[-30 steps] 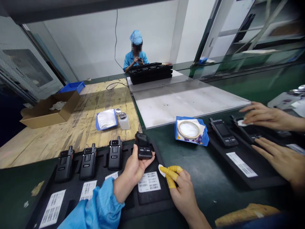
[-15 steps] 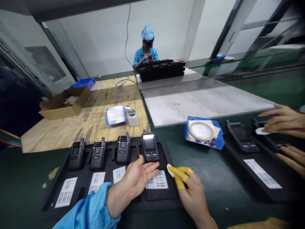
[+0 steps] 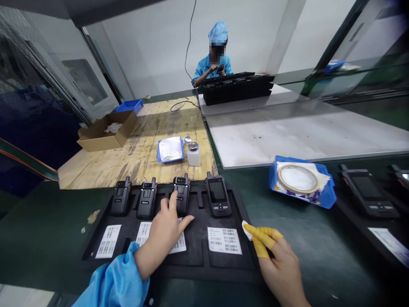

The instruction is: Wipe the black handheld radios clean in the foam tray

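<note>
Your left hand (image 3: 162, 234) is the nearer one to the black, back-up handheld radio (image 3: 183, 192), third from the left in the black, shallow rectangular tray (image 3: 228, 261) on the dark green counter (image 3: 252, 192). That radio lies towards the tray's far edge, with its long axis running from near edge to far, its stubby antenna at the far end and leaning slightly right. Your left hand reaches in diagonally over the tray's near-left side, so the radio lies ahead of your palm and a little to its right; your reach crosses the radio's axis at a slant rather than running along it. The left grip is spread, two fingers extended over the radio's left side and thumb out to the right, below its base; whether the fingertips press on the casing you cannot tell from here. Your right hand (image 3: 283, 266), with yellow-covered fingers, is at the tray's right edge, its grip pinching a small, white, flat pad (image 3: 245, 227). From there, the back-up radio lies forward and left, beyond the black, screen-up handheld radio (image 3: 218, 192) in the tray's far-right part.
</note>
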`<state>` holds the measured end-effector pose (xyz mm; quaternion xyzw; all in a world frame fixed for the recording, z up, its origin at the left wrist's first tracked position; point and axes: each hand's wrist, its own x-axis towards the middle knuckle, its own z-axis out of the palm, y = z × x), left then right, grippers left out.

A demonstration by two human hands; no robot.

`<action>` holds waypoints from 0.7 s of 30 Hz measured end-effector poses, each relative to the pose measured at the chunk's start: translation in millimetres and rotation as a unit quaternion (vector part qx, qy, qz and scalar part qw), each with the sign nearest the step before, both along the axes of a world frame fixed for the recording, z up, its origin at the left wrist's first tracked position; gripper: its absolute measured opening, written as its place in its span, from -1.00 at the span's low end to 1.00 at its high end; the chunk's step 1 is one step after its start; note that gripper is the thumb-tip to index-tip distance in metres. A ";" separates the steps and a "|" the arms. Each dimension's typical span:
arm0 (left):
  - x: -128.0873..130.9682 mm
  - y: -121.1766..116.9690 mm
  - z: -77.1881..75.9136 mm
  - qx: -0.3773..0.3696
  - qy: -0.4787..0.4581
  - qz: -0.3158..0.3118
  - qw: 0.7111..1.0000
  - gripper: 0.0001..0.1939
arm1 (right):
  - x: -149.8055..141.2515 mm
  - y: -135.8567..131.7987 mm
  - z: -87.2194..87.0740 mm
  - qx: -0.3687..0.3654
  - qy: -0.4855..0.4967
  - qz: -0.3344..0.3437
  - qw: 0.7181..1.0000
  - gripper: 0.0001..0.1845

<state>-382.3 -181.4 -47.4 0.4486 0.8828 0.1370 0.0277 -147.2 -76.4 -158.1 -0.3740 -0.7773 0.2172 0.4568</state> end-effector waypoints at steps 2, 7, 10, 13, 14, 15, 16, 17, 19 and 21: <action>-1.0 7.6 -4.0 -0.034 0.028 0.002 0.999 -0.19 | 0.1 -0.1 0.5 -0.005 0.001 -0.001 1.000 -0.73; -2.1 19.3 -2.8 0.043 -0.017 0.036 0.998 -0.25 | -0.4 -0.3 3.4 -0.012 0.008 0.007 1.000 -0.73; -9.0 16.8 3.2 0.169 -0.209 0.078 0.960 -0.18 | -1.4 -0.6 5.0 -0.014 0.011 0.004 1.000 -0.72; -13.4 13.9 7.1 0.291 -0.470 0.128 0.823 -0.14 | -1.7 -0.6 4.8 -0.021 0.013 0.005 1.000 -0.73; -13.0 13.9 7.8 0.304 -0.524 0.135 0.784 -0.18 | -1.5 -0.5 4.4 -0.023 0.013 0.006 1.000 -0.73; -11.8 14.6 8.2 0.308 -0.561 0.134 0.757 -0.24 | -1.2 -0.4 3.9 -0.025 0.013 0.007 1.000 -0.73; -9.9 16.0 8.6 0.308 -0.589 0.129 0.735 -0.33 | -0.8 -0.3 3.5 -0.026 0.015 0.007 1.000 -0.73; -7.7 17.9 8.8 0.311 -0.622 0.126 0.707 -0.43 | -0.5 -0.3 3.4 -0.027 0.015 0.009 0.999 -0.73; -3.5 22.5 8.5 0.310 -0.686 0.127 0.646 -0.62 | -0.2 -0.4 4.0 -0.031 0.016 0.012 0.999 -0.73; -0.6 26.9 6.8 0.305 -0.733 0.140 0.591 -0.72 | -0.3 -0.7 5.7 -0.032 0.015 0.011 0.999 -0.73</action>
